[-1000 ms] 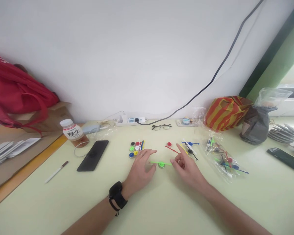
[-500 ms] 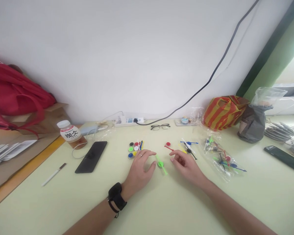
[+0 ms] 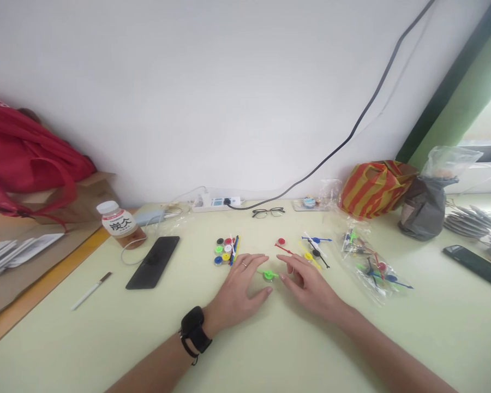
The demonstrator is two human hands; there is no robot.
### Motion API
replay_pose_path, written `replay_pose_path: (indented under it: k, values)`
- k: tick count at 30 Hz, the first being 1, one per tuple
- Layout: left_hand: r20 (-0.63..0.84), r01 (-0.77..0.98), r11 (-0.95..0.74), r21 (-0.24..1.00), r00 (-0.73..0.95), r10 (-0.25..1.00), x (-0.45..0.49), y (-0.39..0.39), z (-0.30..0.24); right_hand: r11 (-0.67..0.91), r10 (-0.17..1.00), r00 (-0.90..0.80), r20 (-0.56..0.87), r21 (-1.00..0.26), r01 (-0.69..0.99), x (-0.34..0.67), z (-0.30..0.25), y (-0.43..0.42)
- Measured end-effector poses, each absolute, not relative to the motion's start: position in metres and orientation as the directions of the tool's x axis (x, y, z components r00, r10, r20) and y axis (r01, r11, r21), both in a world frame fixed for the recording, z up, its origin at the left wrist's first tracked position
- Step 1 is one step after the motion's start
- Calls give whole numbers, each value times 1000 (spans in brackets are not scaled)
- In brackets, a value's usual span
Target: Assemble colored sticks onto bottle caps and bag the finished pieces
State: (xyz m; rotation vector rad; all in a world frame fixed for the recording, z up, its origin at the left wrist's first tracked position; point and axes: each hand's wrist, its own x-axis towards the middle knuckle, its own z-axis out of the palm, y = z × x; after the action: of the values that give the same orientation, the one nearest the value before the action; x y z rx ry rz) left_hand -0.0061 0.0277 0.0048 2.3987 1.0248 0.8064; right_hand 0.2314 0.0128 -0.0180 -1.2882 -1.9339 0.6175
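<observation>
Our left hand is spread, thumb and fingers parted in a loose curve, and our right hand has its thumb and forefinger apart too; we see neither one pinching anything. Between them, on the pale tabletop, sits the green arrow spinner, its round base down and its arrow pointing roughly from side to side. One end lies right by our right fingertips (whether they touch it, we cannot tell).

To handle it well, we would judge that a light touch near the arrow's end works better than a push on the hub, with the base left flat on the table. Our left thumb and fingers frame the spinner, so we should leave room for the arrow to swing past them.

Just beyond the right hand lie a red disc and a red arrow, close enough that a careless knuckle might nudge them. Farther right are the blue spinner and the black spinner, then the clear plastic bag with more spinners. Beyond the left fingers, colored discs lie beside loose arrows.
</observation>
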Motion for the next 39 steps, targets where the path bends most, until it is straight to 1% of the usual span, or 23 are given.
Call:
replay_pose_path:
  k: [2,4,5,6,7,9,10,11,13,15,17,18,20,23,25,27,31,39]
  values:
    - [390,531,-645,549,521,760,-6,29,4,344,938,-192,287,-725,597,229,-18,12]
    - [422,549,-631,548,469,776,-5,30,3,256,963,-97,250,-751,608,227,-15,11]
    - [433,560,-616,554,439,788,-5,31,3,206,976,-63,210,-775,598,226,-12,9]
    - [443,569,-600,562,406,800,-5,31,3,157,987,-67,145,-807,570,225,-8,7]
    - [451,578,-583,571,373,811,-6,32,3,113,992,-108,66,-845,522,224,-3,5]
    - [464,591,-556,585,318,827,-6,33,2,33,962,-262,-74,-923,383,223,8,0]
    - [470,595,-546,589,297,831,-6,33,2,8,945,-314,-93,-952,306,223,12,-1]
    - [474,598,-540,592,284,833,-7,34,1,-1,940,-330,-84,-970,243,224,15,-2]
    - [476,600,-540,591,280,833,-7,34,0,17,968,-251,-32,-982,190,226,17,1]
    - [475,596,-551,584,299,828,-6,34,0,54,991,-133,19,-964,259,231,12,8]
    - [467,590,-559,582,320,824,-5,34,1,113,994,-46,103,-908,403,236,3,16]
    - [460,587,-561,585,330,825,-5,33,2,152,987,-32,156,-863,482,239,-2,19]
    - [445,577,-565,590,352,823,-4,33,3,215,970,-45,238,-758,615,242,-12,22]
    - [446,559,-582,591,376,812,-4,32,4,275,950,-106,293,-629,727,244,-23,21]
    - [453,549,-592,590,382,806,-4,32,5,285,945,-125,301,-577,765,244,-27,20]
    - [454,544,-596,591,387,803,-3,32,4,286,947,-143,287,-553,783,244,-28,20]
    - [453,543,-596,591,388,803,-3,32,4,312,945,-189,269,-557,769,245,-26,22]
    - [451,546,-605,580,404,796,-3,32,4,304,948,-187,259,-553,776,244,-21,20]
